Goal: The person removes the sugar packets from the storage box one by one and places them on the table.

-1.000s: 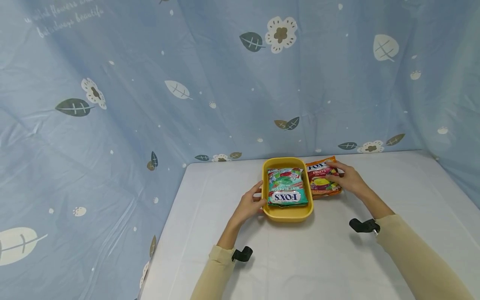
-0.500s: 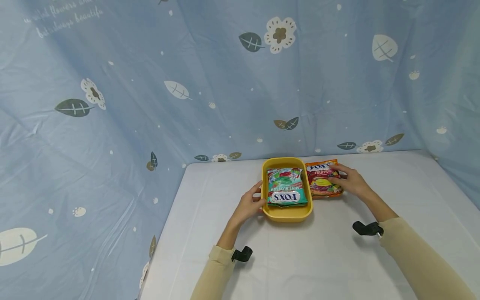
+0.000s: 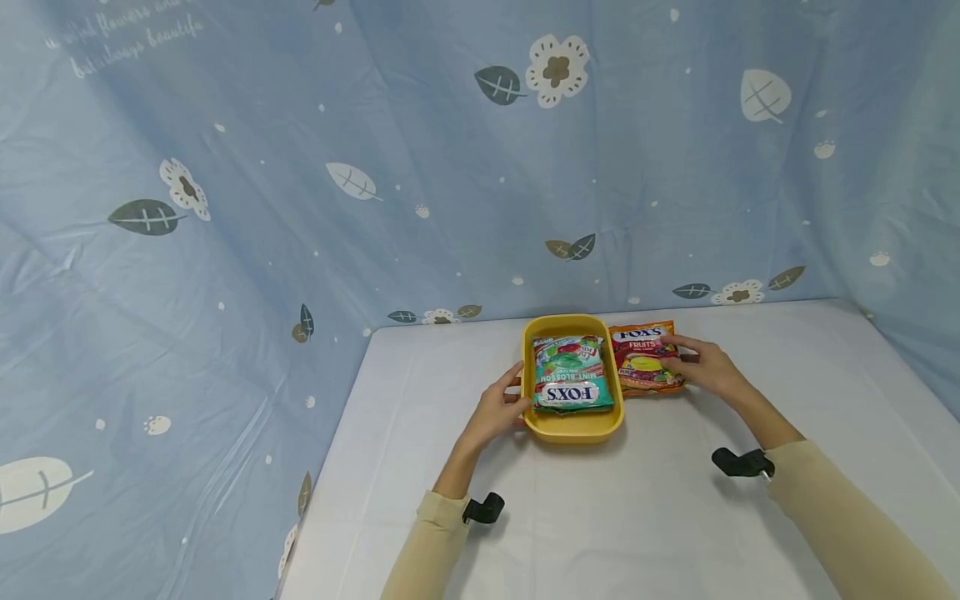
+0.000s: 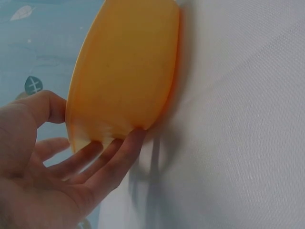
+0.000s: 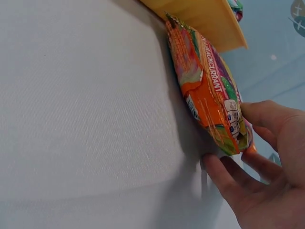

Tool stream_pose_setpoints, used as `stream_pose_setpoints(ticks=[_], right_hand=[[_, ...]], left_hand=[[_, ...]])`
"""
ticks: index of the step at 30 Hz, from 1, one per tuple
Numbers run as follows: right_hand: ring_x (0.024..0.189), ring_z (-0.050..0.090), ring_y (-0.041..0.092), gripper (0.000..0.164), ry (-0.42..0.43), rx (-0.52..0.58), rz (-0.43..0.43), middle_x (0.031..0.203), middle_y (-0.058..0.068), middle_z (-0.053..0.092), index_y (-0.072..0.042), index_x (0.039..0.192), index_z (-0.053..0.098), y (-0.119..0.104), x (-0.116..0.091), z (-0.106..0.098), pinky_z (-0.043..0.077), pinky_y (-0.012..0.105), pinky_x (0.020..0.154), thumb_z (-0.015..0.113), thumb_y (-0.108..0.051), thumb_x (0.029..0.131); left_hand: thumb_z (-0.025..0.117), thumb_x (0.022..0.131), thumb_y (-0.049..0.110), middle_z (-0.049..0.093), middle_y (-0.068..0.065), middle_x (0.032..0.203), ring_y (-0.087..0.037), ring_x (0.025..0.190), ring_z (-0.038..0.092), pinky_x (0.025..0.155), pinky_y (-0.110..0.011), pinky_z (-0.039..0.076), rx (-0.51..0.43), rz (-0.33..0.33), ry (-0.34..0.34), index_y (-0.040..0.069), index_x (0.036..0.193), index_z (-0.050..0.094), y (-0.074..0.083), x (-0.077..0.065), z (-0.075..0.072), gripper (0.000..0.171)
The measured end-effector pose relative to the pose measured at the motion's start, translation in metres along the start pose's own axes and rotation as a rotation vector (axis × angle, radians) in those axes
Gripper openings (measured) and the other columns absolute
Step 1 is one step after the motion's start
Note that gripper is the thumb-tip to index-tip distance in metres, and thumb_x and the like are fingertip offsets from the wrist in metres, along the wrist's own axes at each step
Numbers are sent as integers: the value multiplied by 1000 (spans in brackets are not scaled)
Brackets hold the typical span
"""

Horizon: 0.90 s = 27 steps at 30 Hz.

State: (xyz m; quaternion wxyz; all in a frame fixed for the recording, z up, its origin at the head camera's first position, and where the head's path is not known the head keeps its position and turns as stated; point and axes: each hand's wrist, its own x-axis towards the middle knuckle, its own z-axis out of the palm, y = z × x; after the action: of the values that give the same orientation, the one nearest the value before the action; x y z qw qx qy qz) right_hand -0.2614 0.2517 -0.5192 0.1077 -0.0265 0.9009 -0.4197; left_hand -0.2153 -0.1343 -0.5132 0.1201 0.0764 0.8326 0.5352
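Observation:
In the head view, a yellow tray [image 3: 573, 429] stands on the white table, holding a green Fox's Mint Blossom candy bag [image 3: 570, 375] with upside-down lettering. My left hand [image 3: 495, 410] touches its left side. The left wrist view has the fingertips against the tray's outer wall [image 4: 128, 62] and the thumb at its rim. To the right lies a red-and-orange Fox's Fruits candy bag [image 3: 641, 358]. At that bag's right edge is my right hand [image 3: 708, 367], thumb and forefinger touching it loosely. Its lower fingers are spread apart from the packet [image 5: 209, 90] in the right wrist view.
White cloth covers the table [image 3: 585, 517], and a blue curtain [image 3: 450, 167] printed with leaves and flowers hangs behind and to the left. A black wrist mount [image 3: 486, 508] sits on the left arm, another black mount [image 3: 741, 462] on the right.
The red-and-orange candy bag has turned straighter and settled beside the tray. My right hand has drawn back slightly to the right along it. My left hand and the tray stay put.

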Motion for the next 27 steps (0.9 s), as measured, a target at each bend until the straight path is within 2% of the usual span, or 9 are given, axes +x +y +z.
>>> stream_pose_setpoints(ticks=[6, 19, 27], right_hand=[[131, 38, 59, 68, 7, -20, -19, 151, 37, 29, -6, 150, 38, 0, -6, -1, 51, 60, 97, 56, -45, 97], [127, 45, 55, 58, 20, -97, -85, 148, 34, 37, -2, 142, 49, 6, -9, -2, 50, 63, 97, 50, -43, 100], [125, 48, 53, 55, 37, -155, -118, 145, 33, 42, -2, 140, 51, 6, -9, -3, 46, 67, 98, 51, -41, 101]], left_hand=[[61, 92, 12, 52, -15, 139, -25, 109, 66, 66, -29, 63, -14, 3, -1, 26, 154, 33, 1, 0, 0, 70], [63, 91, 15, 53, -13, 138, -26, 110, 65, 68, -31, 63, -7, 2, 2, 31, 153, 34, -4, 2, 0, 70], [62, 92, 15, 52, -13, 138, -25, 109, 65, 67, -31, 63, -12, -1, 0, 30, 153, 33, -4, 2, -1, 70]])
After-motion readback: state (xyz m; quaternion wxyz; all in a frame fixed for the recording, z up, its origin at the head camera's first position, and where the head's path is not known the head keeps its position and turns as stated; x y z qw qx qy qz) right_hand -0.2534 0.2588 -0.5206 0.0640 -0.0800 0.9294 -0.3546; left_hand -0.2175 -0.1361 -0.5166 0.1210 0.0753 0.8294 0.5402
